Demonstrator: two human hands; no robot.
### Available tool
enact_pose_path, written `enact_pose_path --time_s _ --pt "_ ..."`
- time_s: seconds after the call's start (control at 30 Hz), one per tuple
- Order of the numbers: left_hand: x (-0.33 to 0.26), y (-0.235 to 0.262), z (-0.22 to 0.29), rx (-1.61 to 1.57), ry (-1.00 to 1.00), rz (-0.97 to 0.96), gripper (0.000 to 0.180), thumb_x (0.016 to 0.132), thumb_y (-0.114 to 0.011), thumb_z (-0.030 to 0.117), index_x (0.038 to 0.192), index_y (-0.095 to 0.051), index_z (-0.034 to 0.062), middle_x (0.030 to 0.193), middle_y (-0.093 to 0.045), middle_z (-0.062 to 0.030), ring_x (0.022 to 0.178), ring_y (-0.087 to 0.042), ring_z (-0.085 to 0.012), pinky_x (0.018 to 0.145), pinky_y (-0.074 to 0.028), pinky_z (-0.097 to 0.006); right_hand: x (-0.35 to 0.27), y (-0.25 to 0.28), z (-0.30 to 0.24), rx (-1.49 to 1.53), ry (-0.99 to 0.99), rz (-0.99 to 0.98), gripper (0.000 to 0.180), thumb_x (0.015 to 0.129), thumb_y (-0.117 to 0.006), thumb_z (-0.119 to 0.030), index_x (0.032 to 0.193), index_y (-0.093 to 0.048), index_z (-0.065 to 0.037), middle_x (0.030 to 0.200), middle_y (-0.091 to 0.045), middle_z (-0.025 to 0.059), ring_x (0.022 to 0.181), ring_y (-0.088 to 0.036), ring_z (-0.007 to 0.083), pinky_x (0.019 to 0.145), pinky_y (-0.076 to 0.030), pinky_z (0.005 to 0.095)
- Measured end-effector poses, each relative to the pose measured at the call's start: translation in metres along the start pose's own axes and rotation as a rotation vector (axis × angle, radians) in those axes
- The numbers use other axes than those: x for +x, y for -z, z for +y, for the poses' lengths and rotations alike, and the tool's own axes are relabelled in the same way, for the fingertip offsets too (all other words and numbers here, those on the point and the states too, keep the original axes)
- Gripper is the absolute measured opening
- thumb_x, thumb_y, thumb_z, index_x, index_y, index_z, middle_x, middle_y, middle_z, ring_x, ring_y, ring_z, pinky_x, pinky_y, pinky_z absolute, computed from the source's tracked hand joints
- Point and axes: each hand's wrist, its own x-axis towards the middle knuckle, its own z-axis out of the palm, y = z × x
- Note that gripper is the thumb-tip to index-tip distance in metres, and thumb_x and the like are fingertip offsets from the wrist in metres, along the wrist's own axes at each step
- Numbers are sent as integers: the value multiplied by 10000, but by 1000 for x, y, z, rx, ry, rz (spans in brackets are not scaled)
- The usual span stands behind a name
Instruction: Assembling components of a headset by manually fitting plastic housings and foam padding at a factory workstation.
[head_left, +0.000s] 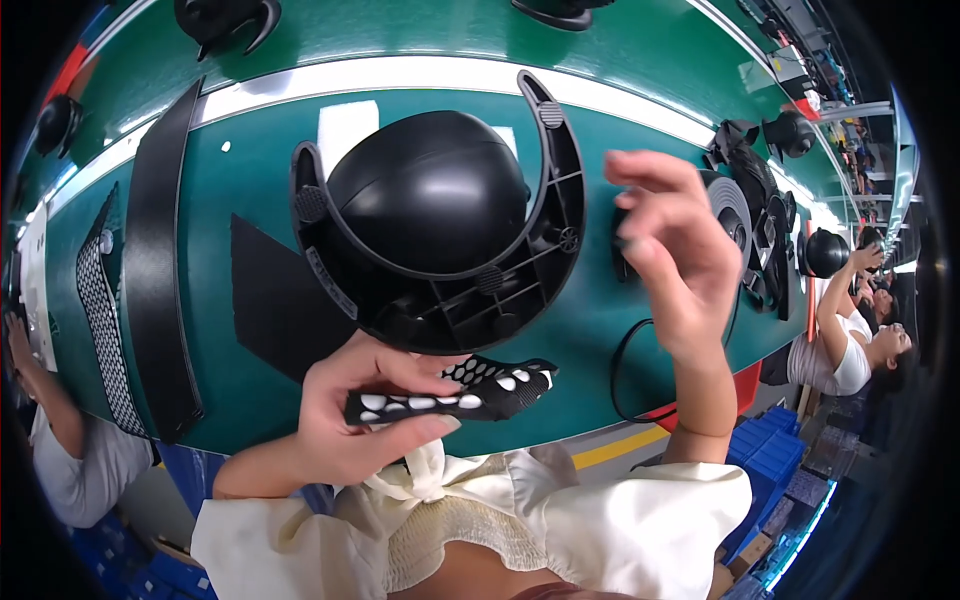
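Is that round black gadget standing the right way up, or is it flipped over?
Flipped over, it seems. The round black device lies on the green belt with the ribbed underside of its U-shaped stand facing up.

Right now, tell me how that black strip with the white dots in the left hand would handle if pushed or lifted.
The black strip looks thin and bends slightly past the left hand, so probably flexible rather than stiff. One hand pinches it easily, so likely light. Being flat, it seems unlikely to roll.
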Motion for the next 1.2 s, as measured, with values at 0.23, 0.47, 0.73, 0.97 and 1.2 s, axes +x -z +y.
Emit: enact_pose_path --time_s 0.23,0.47,0.73,0.97,1.2 --pt "7 -16 4 -8 -59 -6 218 661 -607 -137 854 -555 -52 990 -495 -171 1058 -499 -305 945 -381 -361 10 -8 -3 -53 -29 -59 93 723 -599 20 812 -604 -5 1078 -500 153 995 -498 234 835 -389 303" --pt "9 -20 1 34 -140 30 206 646 -617 -131 824 -549 -54 891 -555 -175 949 -565 -282 945 -370 -406 11 -8 -6 -77 -48 -74 96 714 -597 23 804 -595 -11 1074 -498 152 937 -523 241 771 -417 310" --pt "13 -22 1 -49 -75 102 196 638 -624 -131 792 -539 -45 793 -588 -127 831 -607 -205 924 -395 -382 11 -4 -7 -352 106 -88 129 672 -614 45 791 -585 5 1052 -527 163 827 -556 236 678 -453 292" --pt "5 -19 -2 -23 -89 110 190 645 -631 -111 793 -535 -41 772 -558 -94 815 -598 -174 926 -396 -391 2 -10 -4 -598 434 -55 266 574 -639 73 828 -560 72 956 -569 204 866 -590 313 708 -506 337" --pt "5 -20 3 -47 -39 123 188 654 -623 -107 800 -521 -46 816 -570 -133 856 -592 -195 931 -386 -400 3 -9 -8 -749 495 -112 268 626 -661 21 875 -590 90 953 -584 205 847 -601 309 698 -512 324"
